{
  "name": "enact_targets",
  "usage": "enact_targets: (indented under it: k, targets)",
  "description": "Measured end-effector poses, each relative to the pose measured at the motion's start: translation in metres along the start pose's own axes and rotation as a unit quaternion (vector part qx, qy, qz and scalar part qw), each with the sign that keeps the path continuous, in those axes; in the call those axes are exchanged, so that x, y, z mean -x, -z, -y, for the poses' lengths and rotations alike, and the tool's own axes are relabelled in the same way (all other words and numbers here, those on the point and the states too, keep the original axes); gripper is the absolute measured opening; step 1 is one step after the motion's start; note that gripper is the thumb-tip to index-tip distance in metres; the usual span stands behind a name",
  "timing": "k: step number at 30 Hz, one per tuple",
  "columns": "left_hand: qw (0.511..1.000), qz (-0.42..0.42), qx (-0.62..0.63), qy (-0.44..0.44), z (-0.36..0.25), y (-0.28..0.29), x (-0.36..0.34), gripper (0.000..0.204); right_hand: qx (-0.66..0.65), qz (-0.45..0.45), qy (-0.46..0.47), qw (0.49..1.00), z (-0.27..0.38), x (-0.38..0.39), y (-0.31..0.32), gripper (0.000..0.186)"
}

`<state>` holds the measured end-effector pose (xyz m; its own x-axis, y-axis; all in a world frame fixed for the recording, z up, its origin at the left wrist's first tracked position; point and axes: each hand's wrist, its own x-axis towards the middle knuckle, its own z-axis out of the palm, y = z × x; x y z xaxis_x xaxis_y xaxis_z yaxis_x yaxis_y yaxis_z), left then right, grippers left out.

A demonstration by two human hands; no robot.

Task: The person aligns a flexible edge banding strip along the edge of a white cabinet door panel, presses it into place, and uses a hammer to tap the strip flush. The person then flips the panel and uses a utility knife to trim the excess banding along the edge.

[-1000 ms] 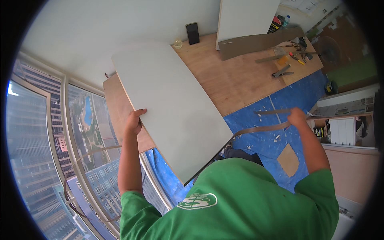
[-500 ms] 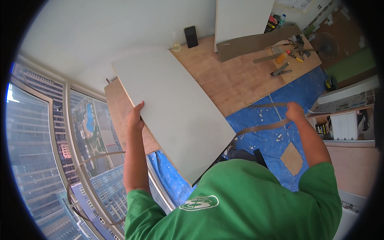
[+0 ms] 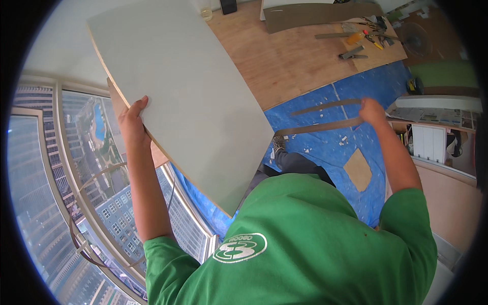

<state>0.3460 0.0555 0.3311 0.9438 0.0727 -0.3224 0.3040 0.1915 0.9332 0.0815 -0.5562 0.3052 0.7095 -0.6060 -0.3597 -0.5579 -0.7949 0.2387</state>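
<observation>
the left hand (image 3: pixel 134 122) clasps the pale panel (image 3: pixel 178 96), whose long axis slants from upper left to lower centre, while the right hand (image 3: pixel 372 111), farther off at centre right, grips a brown strip (image 3: pixel 320 126) running left toward the panel's corner.

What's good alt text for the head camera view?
A person's left hand holds a large pale board by its edge while the right hand holds a long brown strip. Beyond are a wooden worktop and blue floor sheet.
</observation>
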Motion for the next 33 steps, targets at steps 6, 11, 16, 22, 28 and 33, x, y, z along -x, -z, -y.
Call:
enact_targets:
  k: [6,11,16,22,28,33]
  targets:
    - [0.996,-0.023,0.011,-0.091,-0.043,-0.005,0.066,0.032,-0.079,-0.042,-0.034,0.995,0.010,0.016,-0.017,0.021]
    - [0.986,-0.022,0.020,-0.161,-0.080,0.010,0.105,0.035,-0.117,-0.126,-0.022,0.985,-0.008,0.010,-0.032,0.030]
    - [0.971,0.034,0.067,-0.226,-0.123,0.010,0.140,0.022,-0.176,-0.210,-0.075,0.959,-0.024,0.000,-0.021,0.033]
    - [0.950,0.042,0.067,-0.301,-0.160,0.022,0.161,0.025,-0.177,-0.352,-0.068,0.917,-0.036,-0.010,0.039,0.028]
    - [0.921,-0.036,0.002,-0.388,-0.184,0.025,0.163,0.025,-0.164,-0.389,-0.049,0.905,-0.042,-0.017,0.154,0.029]
    - [0.903,-0.031,0.041,-0.426,-0.199,0.001,0.164,0.025,-0.120,-0.382,0.015,0.916,-0.026,-0.027,0.234,0.028]
